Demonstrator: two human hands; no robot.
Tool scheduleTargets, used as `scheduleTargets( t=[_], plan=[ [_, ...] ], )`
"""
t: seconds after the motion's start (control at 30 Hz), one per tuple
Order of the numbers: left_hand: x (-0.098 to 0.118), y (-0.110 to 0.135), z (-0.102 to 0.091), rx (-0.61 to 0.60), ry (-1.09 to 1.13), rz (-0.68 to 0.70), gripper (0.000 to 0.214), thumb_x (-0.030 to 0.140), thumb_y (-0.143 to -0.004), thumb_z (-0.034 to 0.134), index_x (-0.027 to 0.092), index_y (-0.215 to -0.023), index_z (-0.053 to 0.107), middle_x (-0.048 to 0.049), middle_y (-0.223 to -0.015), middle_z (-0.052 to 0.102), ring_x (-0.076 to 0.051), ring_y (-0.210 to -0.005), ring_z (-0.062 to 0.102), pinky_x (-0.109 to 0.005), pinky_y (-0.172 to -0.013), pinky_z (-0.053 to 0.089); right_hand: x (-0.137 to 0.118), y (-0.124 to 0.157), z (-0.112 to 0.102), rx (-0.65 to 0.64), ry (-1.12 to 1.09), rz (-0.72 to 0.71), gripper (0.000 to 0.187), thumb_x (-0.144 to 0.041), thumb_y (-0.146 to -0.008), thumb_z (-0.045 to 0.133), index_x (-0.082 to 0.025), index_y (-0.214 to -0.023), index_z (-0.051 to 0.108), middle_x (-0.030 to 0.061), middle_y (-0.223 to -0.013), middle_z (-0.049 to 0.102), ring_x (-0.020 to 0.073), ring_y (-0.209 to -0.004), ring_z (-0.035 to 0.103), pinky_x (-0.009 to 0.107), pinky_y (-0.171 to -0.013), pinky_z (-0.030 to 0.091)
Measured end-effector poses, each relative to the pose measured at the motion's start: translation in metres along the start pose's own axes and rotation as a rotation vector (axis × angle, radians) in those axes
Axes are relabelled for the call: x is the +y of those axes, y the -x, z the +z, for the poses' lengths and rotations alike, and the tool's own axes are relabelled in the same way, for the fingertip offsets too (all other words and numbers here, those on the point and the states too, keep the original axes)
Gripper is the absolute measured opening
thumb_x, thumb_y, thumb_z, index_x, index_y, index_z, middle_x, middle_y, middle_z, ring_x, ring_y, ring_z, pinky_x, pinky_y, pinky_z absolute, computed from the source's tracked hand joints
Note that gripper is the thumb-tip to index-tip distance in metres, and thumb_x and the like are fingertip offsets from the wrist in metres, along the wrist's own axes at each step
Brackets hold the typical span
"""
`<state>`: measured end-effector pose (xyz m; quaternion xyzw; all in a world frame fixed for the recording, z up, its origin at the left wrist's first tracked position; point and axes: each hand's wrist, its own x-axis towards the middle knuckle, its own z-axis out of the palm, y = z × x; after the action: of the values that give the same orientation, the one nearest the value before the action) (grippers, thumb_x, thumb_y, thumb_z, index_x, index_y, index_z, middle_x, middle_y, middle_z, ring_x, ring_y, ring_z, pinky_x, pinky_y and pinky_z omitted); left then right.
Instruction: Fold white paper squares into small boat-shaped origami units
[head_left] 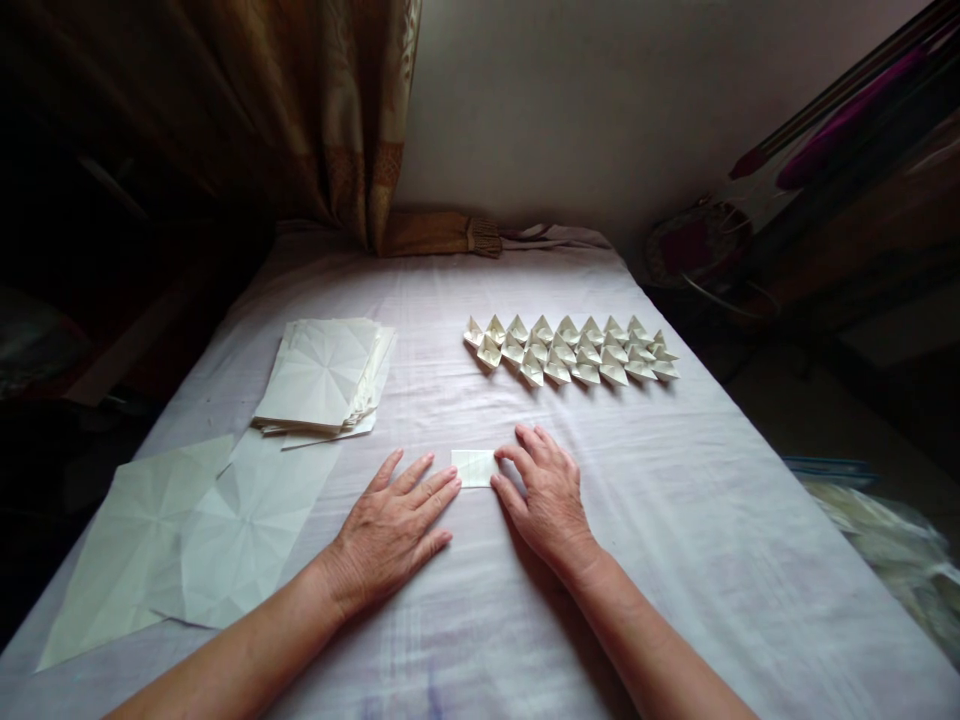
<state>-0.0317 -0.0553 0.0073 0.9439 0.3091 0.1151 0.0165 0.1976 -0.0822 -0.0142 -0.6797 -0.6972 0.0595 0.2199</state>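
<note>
five fingers of the left hand (394, 522) lie spread and flat, gripping nothing, with tips at the left edge of a small white paper (474, 469). the right hand (546, 490) is loosely curved, thumb and index parted, their tips at the paper's right edge without pinching it. the paper lies flat between the hands on a pale cloth (465, 640). uneven pressure from the two sides could skew it, and the soft, rumpled cloth beneath might blur a crease. to the left, large creased sheets (247, 530) overlap near the left arm (259, 640); a sweep of that arm could drag them. beyond them sits a stack (322, 375) with uneven edges, which a knock might spread. ahead to the right, pointed white pieces (587, 354) stand in close rows; a careless reach of the right hand could push them out of line.
</note>
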Motion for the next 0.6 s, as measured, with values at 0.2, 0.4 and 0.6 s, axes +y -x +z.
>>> scheduleTargets(
  t=[0.2,0.4,0.6],
  plan=[
    [0.003,-0.002,0.001,0.020,0.019,-0.021,0.042,0.044,-0.096,0.050,0.024,-0.131,0.058,-0.0020,-0.131,0.065,-0.024,-0.128,0.052,-0.045,-0.118,0.019,-0.010,0.007,0.001,-0.077,0.043,-0.264,0.044,-0.023,-0.095,0.047,-0.020,-0.139,0.050,0.0121,-0.152,0.041,0.0283,-0.143,0.032,0.053,-0.114,0.022],
    [0.007,-0.003,0.000,0.024,0.003,-0.020,0.043,0.043,-0.095,0.049,0.021,-0.132,0.058,-0.0043,-0.131,0.065,-0.025,-0.128,0.053,-0.045,-0.118,0.020,-0.009,0.012,-0.007,-0.335,0.016,-0.486,0.067,-0.044,-0.094,0.051,-0.017,-0.152,0.030,0.0103,-0.155,0.035,0.0264,-0.144,0.031,0.051,-0.119,0.019],
    [0.005,-0.002,0.000,0.006,-0.005,-0.020,0.042,0.044,-0.095,0.051,0.023,-0.130,0.059,-0.0032,-0.133,0.064,-0.025,-0.127,0.054,-0.046,-0.118,0.020,0.016,0.011,-0.022,-0.414,0.038,-0.479,0.061,-0.044,-0.095,0.049,-0.022,-0.150,0.034,0.0073,-0.155,0.033,0.0249,-0.144,0.029,0.052,-0.119,0.016]
  ],
)
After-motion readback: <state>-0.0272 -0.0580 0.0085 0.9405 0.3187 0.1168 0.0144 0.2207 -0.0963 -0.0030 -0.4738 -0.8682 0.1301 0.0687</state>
